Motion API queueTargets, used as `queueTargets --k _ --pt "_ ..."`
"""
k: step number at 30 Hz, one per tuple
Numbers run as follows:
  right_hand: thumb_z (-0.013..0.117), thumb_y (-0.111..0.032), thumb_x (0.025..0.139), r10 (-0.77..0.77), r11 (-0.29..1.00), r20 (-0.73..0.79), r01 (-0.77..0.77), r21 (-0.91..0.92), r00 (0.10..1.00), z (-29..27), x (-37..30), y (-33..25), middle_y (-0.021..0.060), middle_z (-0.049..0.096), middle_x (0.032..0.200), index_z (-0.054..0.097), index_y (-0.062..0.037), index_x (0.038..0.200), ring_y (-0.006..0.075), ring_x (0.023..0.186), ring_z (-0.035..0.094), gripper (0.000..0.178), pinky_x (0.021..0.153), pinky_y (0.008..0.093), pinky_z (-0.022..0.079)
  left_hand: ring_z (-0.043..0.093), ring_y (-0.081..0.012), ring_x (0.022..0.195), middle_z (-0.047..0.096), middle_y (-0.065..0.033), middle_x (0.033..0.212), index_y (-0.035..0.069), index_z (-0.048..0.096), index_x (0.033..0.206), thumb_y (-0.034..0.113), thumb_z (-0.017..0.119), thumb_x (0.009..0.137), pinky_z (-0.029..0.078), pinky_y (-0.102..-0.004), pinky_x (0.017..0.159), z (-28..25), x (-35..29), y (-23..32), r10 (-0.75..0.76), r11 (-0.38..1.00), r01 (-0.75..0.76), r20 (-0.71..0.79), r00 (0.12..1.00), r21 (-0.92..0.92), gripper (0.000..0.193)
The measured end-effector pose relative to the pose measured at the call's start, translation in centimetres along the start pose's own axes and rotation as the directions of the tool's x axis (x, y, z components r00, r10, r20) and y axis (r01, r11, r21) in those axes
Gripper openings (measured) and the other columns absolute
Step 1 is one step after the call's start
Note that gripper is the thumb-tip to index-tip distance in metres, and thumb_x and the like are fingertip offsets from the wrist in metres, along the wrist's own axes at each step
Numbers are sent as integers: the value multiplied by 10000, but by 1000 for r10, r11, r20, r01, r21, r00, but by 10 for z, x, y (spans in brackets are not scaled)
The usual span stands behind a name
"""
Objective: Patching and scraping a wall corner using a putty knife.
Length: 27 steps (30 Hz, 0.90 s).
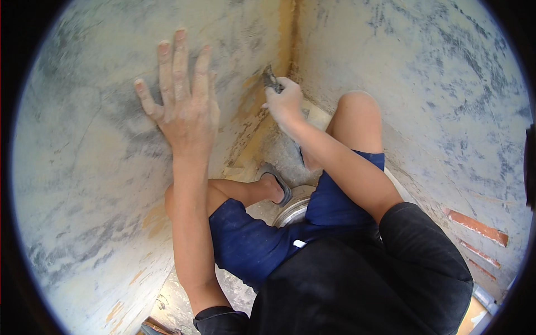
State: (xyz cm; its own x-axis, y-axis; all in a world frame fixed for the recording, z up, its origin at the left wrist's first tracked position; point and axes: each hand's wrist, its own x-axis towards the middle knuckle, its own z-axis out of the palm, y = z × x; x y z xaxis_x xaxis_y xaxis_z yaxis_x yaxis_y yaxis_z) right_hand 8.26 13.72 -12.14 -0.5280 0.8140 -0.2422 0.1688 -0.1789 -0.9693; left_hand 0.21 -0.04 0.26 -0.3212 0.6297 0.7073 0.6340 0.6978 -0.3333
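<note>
My left hand point(187, 114), dusted pale, has its fingers spread and lies against the left wall point(84, 139), which is mottled grey-white with dark smudges. Near the corner, my right hand point(286, 103) is closed around a small dark hand tool point(272, 79) with a worn, crusted look. Its exact kind cannot be made out. The tool's tip points at the left wall, beside the yellow-brown strip point(287, 39) that runs down the corner; whether it touches the wall is unclear.
The right wall point(435, 72) closes in on the other side, with exposed orange-red strips point(477, 226) low on it. Between my bent legs stands a round metallic rim point(293, 212). My sandaled foot point(277, 187) rests on the dusty floor point(279, 153) near the corner.
</note>
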Motion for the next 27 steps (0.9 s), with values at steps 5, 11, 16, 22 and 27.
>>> queueTargets --k 5,11,16,22,27 --pt "619 -7 844 -48 998 -168 42 -40 985 18 13 20 218 718 849 687 85 1047 344 859 729 233 813 429 548 355 -144 1513 474 79 1593 374 710 1218 350 772 866 -34 -490 1296 2 3 5 -48 997 46 -21 999 -65 357" --pt "643 -16 813 -143 986 -340 106 -125 930 28 29 36 221 697 912 733 33 1040 383 929 664 250 875 434 513 306 -130 1533 424 77 1624 378 686 1277 420 754 902 -52 -441 1298 -1 1 5 -53 998 53 24 998 -14 383" --pt "658 -17 822 -291 951 -195 261 -165 937 44 19 35 239 633 1104 717 58 1159 382 996 627 350 893 441 506 337 -132 1519 467 93 1593 408 695 1225 401 777 871 -26 -480 1303 5 0 5 -61 997 61 -4 998 -41 364" --pt "600 -2 898 -362 899 -113 315 -303 925 56 -1 30 263 525 1358 522 119 1404 390 1177 545 526 1040 412 455 322 -130 1524 444 83 1609 396 686 1272 422 753 904 -47 -439 1301 3 0 4 -45 999 45 7 999 -15 376" --pt "509 -6 964 -405 820 -32 348 -455 914 61 -2 38 321 413 1529 477 118 1447 437 1378 423 500 1154 421 379 366 -148 1507 511 85 1562 374 726 1166 333 794 841 -18 -497 1300 4 1 4 -47 998 46 -37 998 -36 335"
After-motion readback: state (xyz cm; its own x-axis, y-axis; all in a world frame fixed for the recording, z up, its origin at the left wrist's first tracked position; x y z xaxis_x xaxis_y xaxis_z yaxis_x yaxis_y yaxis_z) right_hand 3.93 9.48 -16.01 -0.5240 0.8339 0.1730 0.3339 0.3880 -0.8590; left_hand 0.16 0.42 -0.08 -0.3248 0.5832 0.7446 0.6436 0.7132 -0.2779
